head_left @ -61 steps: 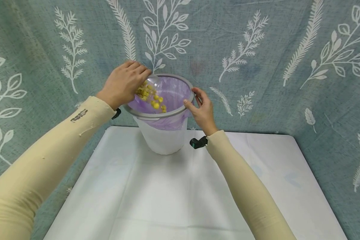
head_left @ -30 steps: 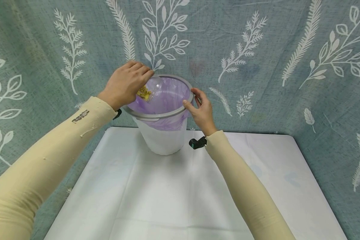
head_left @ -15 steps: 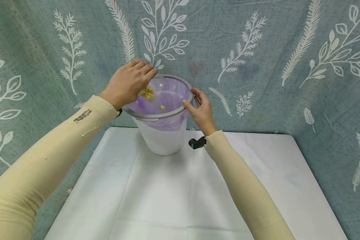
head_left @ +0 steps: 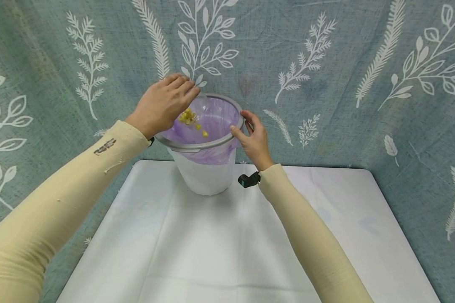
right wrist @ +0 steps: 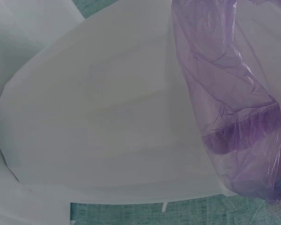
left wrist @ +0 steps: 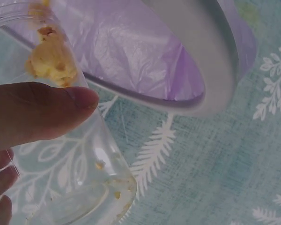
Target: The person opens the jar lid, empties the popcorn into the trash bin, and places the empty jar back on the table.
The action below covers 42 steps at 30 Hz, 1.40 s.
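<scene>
My left hand grips a clear jar tipped over the mouth of a white bin. In the left wrist view its thumb lies across the jar and the fingertips curl round the far side. Yellow popcorn is in the jar's lower end, and a few pieces are dropping out. Crumbs cling near the jar's base. A purple bin bag lines the bin and folds over its outside under the grey rim. My right hand holds that rim on the right, thumb in front and fingers behind.
The bin stands at the back of a table with a white cloth. Behind and beside it hangs a blue-green leaf-patterned curtain. In the right wrist view the bag's loose edge hangs against the bin wall.
Popcorn has fallen from the jar into the bin, and less is left inside. My left hand has shifted slightly right, moving the jar about. The right hand has stayed on the rim.
</scene>
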Each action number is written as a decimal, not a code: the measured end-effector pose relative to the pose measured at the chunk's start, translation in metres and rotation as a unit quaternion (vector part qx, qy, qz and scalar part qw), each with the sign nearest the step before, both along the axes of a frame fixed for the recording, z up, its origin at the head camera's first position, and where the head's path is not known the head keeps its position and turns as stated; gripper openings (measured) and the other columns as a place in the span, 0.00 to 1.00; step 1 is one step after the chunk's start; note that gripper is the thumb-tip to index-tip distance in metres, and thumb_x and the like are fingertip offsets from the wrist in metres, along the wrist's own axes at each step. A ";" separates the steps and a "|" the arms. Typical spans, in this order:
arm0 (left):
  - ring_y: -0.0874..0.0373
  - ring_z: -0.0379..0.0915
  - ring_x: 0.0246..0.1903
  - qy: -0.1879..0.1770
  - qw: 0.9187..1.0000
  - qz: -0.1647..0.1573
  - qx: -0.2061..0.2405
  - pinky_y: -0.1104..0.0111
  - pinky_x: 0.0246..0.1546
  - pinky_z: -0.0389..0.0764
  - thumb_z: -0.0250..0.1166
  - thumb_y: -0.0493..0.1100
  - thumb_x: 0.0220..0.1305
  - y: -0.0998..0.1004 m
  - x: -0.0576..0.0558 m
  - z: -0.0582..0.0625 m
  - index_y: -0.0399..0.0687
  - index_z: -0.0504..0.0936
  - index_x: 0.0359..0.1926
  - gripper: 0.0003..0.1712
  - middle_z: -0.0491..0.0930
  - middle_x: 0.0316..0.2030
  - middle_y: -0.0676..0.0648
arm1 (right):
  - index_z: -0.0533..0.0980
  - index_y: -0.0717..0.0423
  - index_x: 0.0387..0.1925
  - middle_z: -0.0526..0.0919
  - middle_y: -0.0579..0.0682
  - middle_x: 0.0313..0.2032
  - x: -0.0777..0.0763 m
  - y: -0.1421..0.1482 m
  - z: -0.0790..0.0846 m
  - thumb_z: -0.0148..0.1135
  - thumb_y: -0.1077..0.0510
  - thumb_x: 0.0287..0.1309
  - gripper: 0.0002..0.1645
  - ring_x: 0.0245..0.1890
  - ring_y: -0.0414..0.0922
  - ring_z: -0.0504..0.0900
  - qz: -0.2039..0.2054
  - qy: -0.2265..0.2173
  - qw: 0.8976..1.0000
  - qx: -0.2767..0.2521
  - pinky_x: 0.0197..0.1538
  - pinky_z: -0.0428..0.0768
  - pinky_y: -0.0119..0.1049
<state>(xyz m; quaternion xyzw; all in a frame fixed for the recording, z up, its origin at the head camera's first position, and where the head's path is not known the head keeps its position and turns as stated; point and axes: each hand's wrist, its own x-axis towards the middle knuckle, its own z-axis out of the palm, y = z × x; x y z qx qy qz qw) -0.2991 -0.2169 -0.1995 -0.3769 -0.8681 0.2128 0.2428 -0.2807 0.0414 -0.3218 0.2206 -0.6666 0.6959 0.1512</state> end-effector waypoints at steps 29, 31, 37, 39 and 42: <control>0.36 0.72 0.64 -0.009 1.000 0.001 0.005 0.51 0.75 0.63 0.65 0.19 0.56 0.005 0.002 0.001 0.29 0.75 0.64 0.32 0.78 0.61 0.31 | 0.62 0.77 0.72 0.65 0.72 0.72 -0.001 0.000 -0.001 0.65 0.70 0.69 0.36 0.77 0.61 0.61 0.004 -0.006 1.000 -0.007 0.80 0.58 0.48; 0.35 0.72 0.64 -0.009 1.000 0.002 0.005 0.51 0.75 0.63 0.66 0.19 0.55 0.005 0.002 0.001 0.29 0.74 0.64 0.33 0.78 0.61 0.31 | 0.62 0.78 0.72 0.65 0.73 0.72 -0.001 0.000 -0.001 0.65 0.70 0.69 0.36 0.77 0.61 0.61 0.003 -0.005 1.000 -0.009 0.80 0.58 0.48; 0.35 0.71 0.65 -0.015 1.000 0.008 0.010 0.50 0.75 0.63 0.66 0.20 0.53 0.005 0.002 -0.002 0.28 0.73 0.66 0.36 0.77 0.62 0.30 | 0.62 0.78 0.72 0.65 0.72 0.72 -0.002 0.000 -0.001 0.65 0.70 0.69 0.36 0.77 0.61 0.60 0.003 -0.010 1.000 -0.009 0.80 0.58 0.47; 0.35 0.70 0.65 -0.019 1.000 0.011 0.015 0.49 0.75 0.63 0.65 0.20 0.53 0.005 0.002 -0.003 0.28 0.72 0.66 0.36 0.76 0.62 0.29 | 0.62 0.77 0.72 0.65 0.73 0.72 -0.001 0.000 -0.001 0.65 0.70 0.69 0.36 0.77 0.61 0.60 0.004 -0.009 1.000 -0.007 0.80 0.58 0.47; 0.35 0.70 0.66 -0.026 0.999 0.015 0.027 0.49 0.74 0.64 0.64 0.20 0.54 0.006 0.002 -0.004 0.27 0.72 0.66 0.35 0.76 0.63 0.29 | 0.62 0.77 0.72 0.65 0.73 0.72 -0.001 0.001 -0.001 0.65 0.69 0.69 0.36 0.77 0.61 0.60 0.006 -0.009 1.000 -0.007 0.80 0.58 0.48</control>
